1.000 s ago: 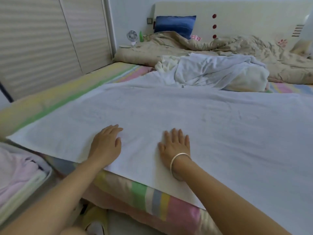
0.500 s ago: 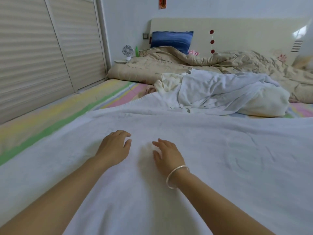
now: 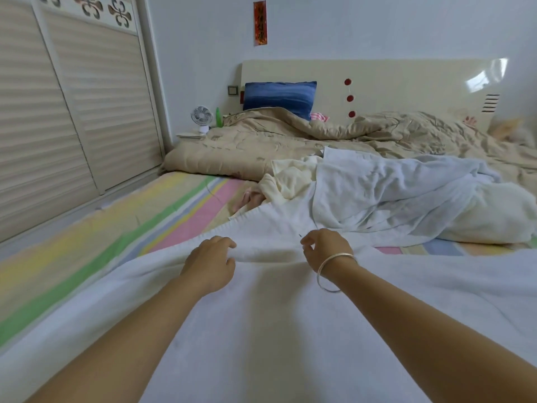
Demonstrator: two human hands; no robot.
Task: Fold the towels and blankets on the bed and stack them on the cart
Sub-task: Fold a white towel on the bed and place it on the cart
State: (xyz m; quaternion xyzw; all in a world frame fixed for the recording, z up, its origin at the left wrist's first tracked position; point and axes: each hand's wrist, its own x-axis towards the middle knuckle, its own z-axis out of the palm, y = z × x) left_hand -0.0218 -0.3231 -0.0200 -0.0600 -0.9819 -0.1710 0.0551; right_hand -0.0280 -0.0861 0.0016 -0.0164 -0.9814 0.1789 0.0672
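A large white towel (image 3: 276,330) lies spread over the near part of the bed, its ribbed far edge running diagonally just beyond my hands. My left hand (image 3: 210,264) reaches far forward, fingers curled down into the towel close to that edge. My right hand (image 3: 327,250), with a silver bangle at the wrist, is curled on the towel beside it, and the cloth puckers slightly between the two hands. A crumpled heap of pale blue and cream towels (image 3: 392,199) lies just beyond. The cart is out of view.
The striped bedsheet (image 3: 101,228) shows at the left. A rumpled beige quilt (image 3: 290,141) and a blue pillow (image 3: 279,96) lie by the headboard (image 3: 406,82). A small fan (image 3: 201,117) stands in the corner. Sliding wardrobe doors (image 3: 72,112) line the left side.
Both hands slid forward from the towel's near edge to its far edge. They went from flat palms to curled fingers, and my view moved forward over the bed.
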